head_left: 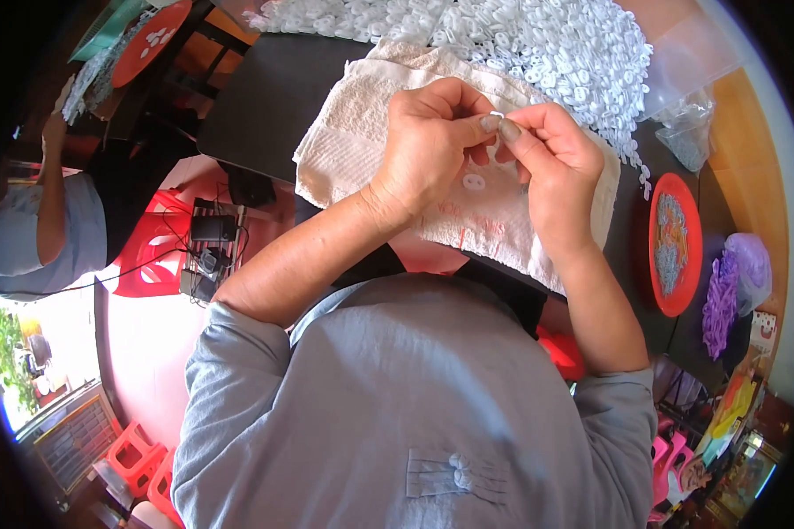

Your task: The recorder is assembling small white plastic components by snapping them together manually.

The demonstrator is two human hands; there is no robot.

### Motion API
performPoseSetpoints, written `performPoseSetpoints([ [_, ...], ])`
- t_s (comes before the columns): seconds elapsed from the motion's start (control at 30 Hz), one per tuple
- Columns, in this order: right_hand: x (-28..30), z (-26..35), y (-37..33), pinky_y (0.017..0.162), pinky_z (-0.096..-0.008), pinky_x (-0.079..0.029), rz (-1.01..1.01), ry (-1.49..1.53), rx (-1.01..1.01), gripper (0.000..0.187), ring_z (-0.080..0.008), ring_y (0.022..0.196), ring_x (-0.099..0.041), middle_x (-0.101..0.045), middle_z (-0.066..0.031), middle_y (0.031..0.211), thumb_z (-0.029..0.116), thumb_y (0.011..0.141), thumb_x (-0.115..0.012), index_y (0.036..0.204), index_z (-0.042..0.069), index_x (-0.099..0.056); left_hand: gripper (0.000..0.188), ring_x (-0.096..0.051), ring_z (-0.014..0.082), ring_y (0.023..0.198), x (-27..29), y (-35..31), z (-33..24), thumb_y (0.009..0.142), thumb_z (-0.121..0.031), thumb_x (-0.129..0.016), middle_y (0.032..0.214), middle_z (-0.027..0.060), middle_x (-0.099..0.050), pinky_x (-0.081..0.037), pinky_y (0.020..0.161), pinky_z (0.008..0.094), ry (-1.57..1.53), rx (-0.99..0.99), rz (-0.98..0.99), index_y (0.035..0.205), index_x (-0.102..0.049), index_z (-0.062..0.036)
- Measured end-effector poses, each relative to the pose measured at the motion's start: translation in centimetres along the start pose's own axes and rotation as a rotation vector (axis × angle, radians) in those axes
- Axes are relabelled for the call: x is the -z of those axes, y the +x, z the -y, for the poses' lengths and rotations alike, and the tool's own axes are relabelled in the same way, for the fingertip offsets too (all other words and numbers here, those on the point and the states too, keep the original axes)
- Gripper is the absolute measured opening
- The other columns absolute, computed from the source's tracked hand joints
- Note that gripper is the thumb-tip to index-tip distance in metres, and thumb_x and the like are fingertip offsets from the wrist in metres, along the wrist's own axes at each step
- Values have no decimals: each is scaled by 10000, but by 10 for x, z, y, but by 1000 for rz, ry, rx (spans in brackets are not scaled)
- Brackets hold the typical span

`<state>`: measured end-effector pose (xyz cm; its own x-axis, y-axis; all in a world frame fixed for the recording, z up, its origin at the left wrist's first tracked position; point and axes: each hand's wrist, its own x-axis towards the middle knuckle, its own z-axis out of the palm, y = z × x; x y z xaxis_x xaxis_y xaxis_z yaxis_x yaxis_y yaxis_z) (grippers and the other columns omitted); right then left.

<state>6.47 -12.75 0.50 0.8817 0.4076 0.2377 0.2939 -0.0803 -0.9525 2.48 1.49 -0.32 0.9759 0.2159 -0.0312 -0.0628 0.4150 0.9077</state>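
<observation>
Above a cream towel (335, 132) my two hands meet, fingertip to fingertip. Thumb and fingers of my left hand (432, 137) are pinched on a small white plastic piece (498, 114). My right hand (556, 163) pinches the same piece from the other side, and the fingertips hide most of it. Below them on the towel lies a loose white plastic piece (474, 182), oval with holes. Just beyond the towel spreads a big heap of similar white pieces (538, 44), with a few trailing down its right side.
Right of the towel, a red oval tray (694, 264) holds small grey metal-looking parts. Beside it are a purple bundle (720, 300) and a clear bag (692, 132). A co-worker (44, 220) sits at the left near another red tray (141, 62). Dark tabletop (260, 106) shows left of the towel.
</observation>
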Motion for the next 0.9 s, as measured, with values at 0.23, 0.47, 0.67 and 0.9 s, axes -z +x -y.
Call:
performPoseSetpoints([
  [0.23, 14, 7, 6, 651, -226, -468, 30, -332, 206, 90, -95, 692, -592, -655, -12, 808, -11, 866, -610, 952, -7, -640, 70, -569, 113, 572, 3, 2, -2, 875, -52, -633, 721, 60, -611, -396, 447, 224, -8, -27, -80, 880, -608, 13],
  [0.47, 14, 12, -3, 596, -368, -479, 316, -948, 639, 115, -247, 681, -602, -564, -77, 773, 14, 741, -664, 829, 44, -595, 87, -560, 118, 562, 8, 2, -1, 869, -85, -637, 724, 57, -609, -392, 450, 228, -60, 3, -120, 871, -606, -3],
  [0.67, 1, 13, -14, 589, -414, -483, 322, -996, 644, 99, -269, 686, -598, -551, -69, 769, 58, 732, -657, 795, 75, -582, 81, -544, 117, 544, 8, 2, -1, 859, -77, -641, 713, 53, -603, -387, 445, 230, -72, 14, -126, 863, -603, -6],
  [0.9, 2, 3, -10, 600, -412, -486, 307, -989, 541, 76, -293, 673, -605, -582, -100, 760, 6, 756, -616, 811, 43, -578, 80, -538, 116, 535, 8, 2, -2, 854, -73, -646, 710, 57, -600, -379, 428, 230, -89, 20, -141, 863, -603, -6],
])
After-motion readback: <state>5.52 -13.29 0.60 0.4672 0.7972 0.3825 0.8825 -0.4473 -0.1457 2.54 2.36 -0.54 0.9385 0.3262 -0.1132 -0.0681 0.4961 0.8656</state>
